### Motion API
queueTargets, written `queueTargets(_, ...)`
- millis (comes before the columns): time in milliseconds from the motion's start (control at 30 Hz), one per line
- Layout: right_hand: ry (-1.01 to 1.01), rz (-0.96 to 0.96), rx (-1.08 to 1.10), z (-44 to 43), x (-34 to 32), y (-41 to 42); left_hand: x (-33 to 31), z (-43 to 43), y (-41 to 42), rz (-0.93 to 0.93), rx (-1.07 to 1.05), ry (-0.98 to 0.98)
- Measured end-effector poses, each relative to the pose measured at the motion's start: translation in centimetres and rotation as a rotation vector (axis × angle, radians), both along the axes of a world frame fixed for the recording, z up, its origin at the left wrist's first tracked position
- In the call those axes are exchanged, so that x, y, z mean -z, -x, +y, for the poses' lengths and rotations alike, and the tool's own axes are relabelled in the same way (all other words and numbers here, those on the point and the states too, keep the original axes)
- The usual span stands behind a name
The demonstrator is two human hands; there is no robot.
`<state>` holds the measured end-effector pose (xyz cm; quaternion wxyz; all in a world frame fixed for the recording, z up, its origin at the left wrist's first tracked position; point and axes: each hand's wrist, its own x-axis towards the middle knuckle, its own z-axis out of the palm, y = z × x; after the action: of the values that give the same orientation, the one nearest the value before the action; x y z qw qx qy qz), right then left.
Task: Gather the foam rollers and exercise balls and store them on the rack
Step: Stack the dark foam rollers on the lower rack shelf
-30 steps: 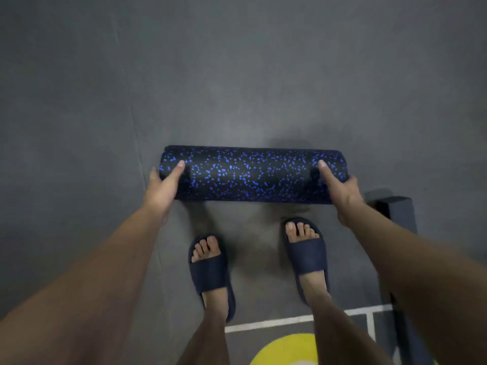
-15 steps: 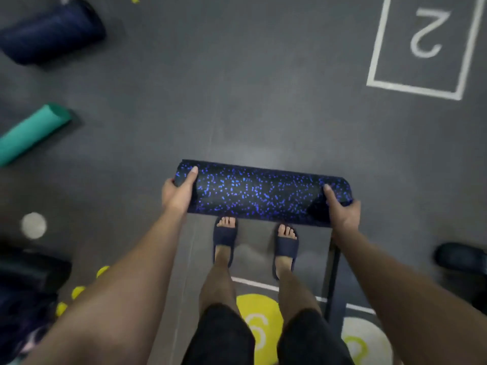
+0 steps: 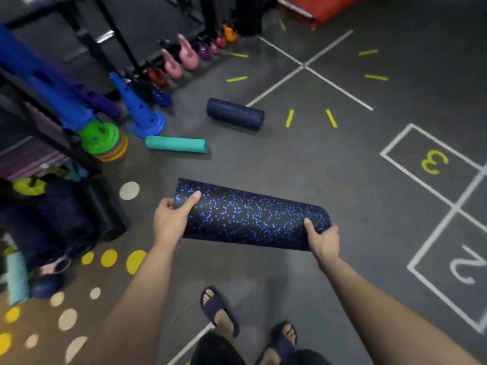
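**Q:** What lies left of the grip?
**A:** The rack (image 3: 88, 43). Beyond the grip, the teal roller (image 3: 175, 144) and dark roller (image 3: 234, 114) lie apart on the floor.
**Q:** And the grip itself?
**A:** The left hand (image 3: 171, 219) and right hand (image 3: 324, 241) each clasp one end of the speckled roller (image 3: 250, 217), thumbs on top, carried above the floor.
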<state>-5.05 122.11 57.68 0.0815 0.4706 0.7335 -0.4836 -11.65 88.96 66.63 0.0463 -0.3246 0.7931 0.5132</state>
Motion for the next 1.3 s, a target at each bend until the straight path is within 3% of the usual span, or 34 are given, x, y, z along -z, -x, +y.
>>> queueTargets(167,0.018,0.07,-0.338,-14.2,-2.2,8.9,-2.3,-11.3,1.7,0.063,-0.186,0.05)
queueTargets(233,0.063,0.073,-0.461,-18.4,-2.7,10.8,-2.4,-13.3,2.3,0.064,-0.17,0.124)
queueTargets(300,0.065,0.079,-0.705,-28.3,-2.6,14.3,-2.3,-20.6,3.1,0.057,-0.262,0.16)
queueTargets(500,-0.01,0.214,-1.466,-41.9,-5.0,19.2,-2.0,-29.4,4.0,0.053,-0.188,0.355)
queueTargets(667,-0.095,0.261,-1.853,-53.0,-4.7,23.1,-4.3,-37.4,5.8,0.055,-0.152,0.42)
queueTargets(800,-0.013,0.342,-1.853,-60.6,-4.7,26.6,-4.0,-44.6,7.7,0.055,-0.284,0.287)
queueTargets(900,-0.041,0.418,-1.894,-66.1,-4.4,28.8,-2.7,-48.9,8.4,0.146,-0.4,0.38)
queueTargets(1033,0.046,0.354,-1.847,-74.8,-2.8,31.0,1.3,-55.1,8.8,0.244,-0.719,0.291)
queueTargets(1167,0.241,0.26,-1.642,-85.6,1.1,33.1,9.4,-61.9,8.8,0.179,-0.802,-0.059)
queueTargets(1300,0.376,0.159,-1.424,-97.7,7.3,34.8,17.3,-69.3,10.1,0.129,-0.713,-0.515)
